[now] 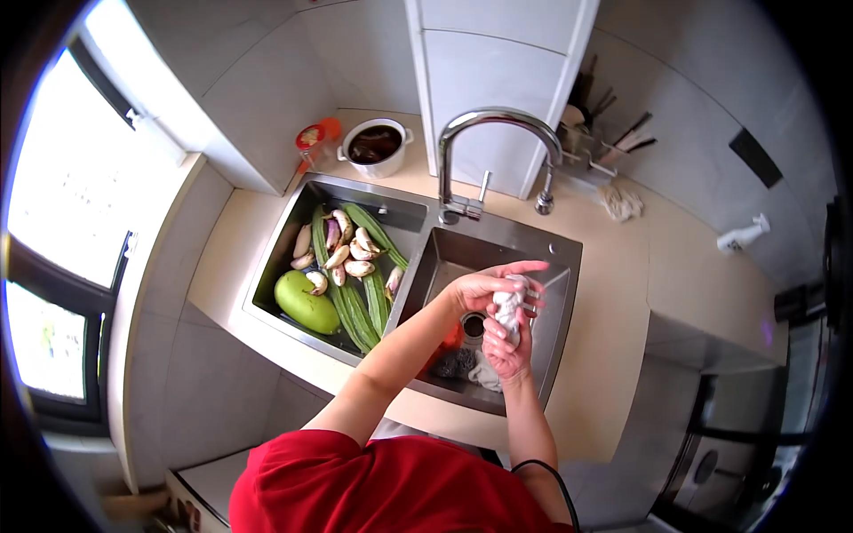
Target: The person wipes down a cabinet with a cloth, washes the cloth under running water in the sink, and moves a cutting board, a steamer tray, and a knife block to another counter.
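Above the right basin [562, 306] of the sink, my two hands are together around a wrung-up white cloth [509, 309]. My left hand [482, 289] is at its upper end, with one finger stretched out to the right and the others about the cloth. Lower down, my right hand [508, 354] is closed around the cloth's bottom part. The drain [474, 327] shows just left of the hands. On the basin floor lie a pale cloth [485, 373], a dark mesh-like scrubber [455, 362] and something red-orange [449, 341], partly hidden by my left forearm.
Ridged green gourds [354, 313], several whitish-purple eggplants [359, 267] and a large round green gourd [306, 302] fill the left basin [404, 213]. A chrome faucet [447, 164] arches behind. Around it stand a white pot [376, 169], a red-lidded jar [311, 138] and a utensil rack [586, 151].
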`<state>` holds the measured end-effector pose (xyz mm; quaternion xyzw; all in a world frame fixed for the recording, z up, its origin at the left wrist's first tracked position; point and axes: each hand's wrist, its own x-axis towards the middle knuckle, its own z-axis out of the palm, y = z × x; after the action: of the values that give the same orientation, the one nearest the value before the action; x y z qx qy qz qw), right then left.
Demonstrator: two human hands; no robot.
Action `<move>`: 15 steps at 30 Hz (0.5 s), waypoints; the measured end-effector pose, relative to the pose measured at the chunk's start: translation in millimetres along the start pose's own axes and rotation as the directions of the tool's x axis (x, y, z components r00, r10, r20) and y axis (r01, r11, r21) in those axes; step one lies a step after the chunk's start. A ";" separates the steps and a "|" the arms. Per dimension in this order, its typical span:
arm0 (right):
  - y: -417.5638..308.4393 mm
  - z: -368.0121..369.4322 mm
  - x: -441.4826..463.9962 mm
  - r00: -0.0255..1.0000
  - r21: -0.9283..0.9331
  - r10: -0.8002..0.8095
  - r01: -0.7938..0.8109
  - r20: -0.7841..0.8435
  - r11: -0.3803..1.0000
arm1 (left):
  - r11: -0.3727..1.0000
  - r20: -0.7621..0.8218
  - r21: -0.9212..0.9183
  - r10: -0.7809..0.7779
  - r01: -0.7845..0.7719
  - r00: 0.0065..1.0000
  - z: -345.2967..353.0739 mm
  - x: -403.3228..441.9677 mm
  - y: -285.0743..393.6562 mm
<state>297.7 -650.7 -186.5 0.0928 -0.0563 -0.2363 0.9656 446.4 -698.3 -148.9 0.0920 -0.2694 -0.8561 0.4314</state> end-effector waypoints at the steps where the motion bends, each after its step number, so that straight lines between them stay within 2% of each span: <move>1: 0.6 4.6 -0.9 1.000 -0.049 0.014 -0.014 -0.002 0.999 | 0.993 -0.011 0.120 -0.017 0.018 1.000 2.5 1.9 5.7; 3: -8.4 20.2 -2.6 0.997 -0.133 0.076 -0.077 -0.011 0.988 | 0.955 -0.097 0.294 -0.006 0.034 0.995 23.6 6.1 17.7; 4: -16.8 29.9 -3.6 0.990 -0.220 0.094 -0.115 -0.107 0.969 | 0.955 -0.102 0.296 0.010 0.021 0.995 28.2 9.4 18.5; 6: -28.1 51.6 -3.3 0.932 -0.539 0.005 -0.214 -0.363 0.815 | 0.882 -0.216 0.468 0.050 0.058 0.975 35.1 15.3 19.9; 8: -22.8 78.6 6.0 0.855 -0.704 -0.118 -0.329 -0.505 0.630 | 0.852 -0.279 0.517 0.085 0.075 0.957 41.2 17.1 21.7; 10: -29.9 74.0 10.0 0.809 -0.739 -0.179 -0.390 -0.560 0.549 | 0.706 -0.284 0.703 0.167 0.086 0.944 18.4 26.4 13.0; 11: -33.2 69.4 13.3 0.786 -0.772 -0.242 -0.407 -0.568 0.488 | 0.581 -0.202 0.814 0.303 -0.012 0.931 14.4 29.0 12.3; 13: -29.6 70.9 22.5 0.753 -0.843 -0.394 -0.406 -0.527 0.353 | 0.348 -0.207 0.936 0.443 0.046 0.872 -5.6 39.6 7.0; 14: -34.3 66.6 24.1 0.780 -0.874 -0.403 -0.379 -0.479 0.304 | 0.287 -0.224 0.953 0.441 0.100 0.869 8.2 38.2 16.5; 15: -32.3 73.4 30.3 0.749 -0.872 -0.448 -0.411 -0.489 0.265 | 0.289 -0.292 0.942 0.452 0.172 0.843 11.8 41.6 19.1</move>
<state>298.8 -704.2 -119.5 -0.4348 0.4464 -0.1820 0.7606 429.6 -735.8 -125.6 0.5255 -0.6027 -0.4261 0.4231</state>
